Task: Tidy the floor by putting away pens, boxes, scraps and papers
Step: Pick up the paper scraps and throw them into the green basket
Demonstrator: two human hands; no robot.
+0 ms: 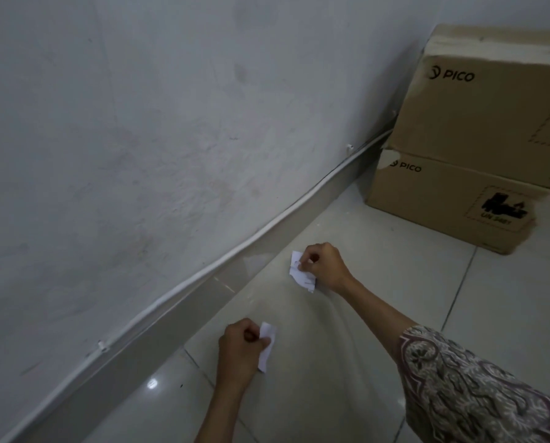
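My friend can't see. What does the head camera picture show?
Each hand pinches a white paper scrap low over the tiled floor: the left hand one, the right hand another. Two stacked cardboard boxes sit by the wall.

The scraps are white, one with faint dark print. The boxes are brown with black logos. The sleeve is maroon and cream paisley. Wall grey-white, cable white, skirting grey, tiles pale grey.

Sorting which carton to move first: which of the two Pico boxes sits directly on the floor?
The lower Pico box, the one nearer the hands; the upper Pico box is stacked on top of it, by the wall.
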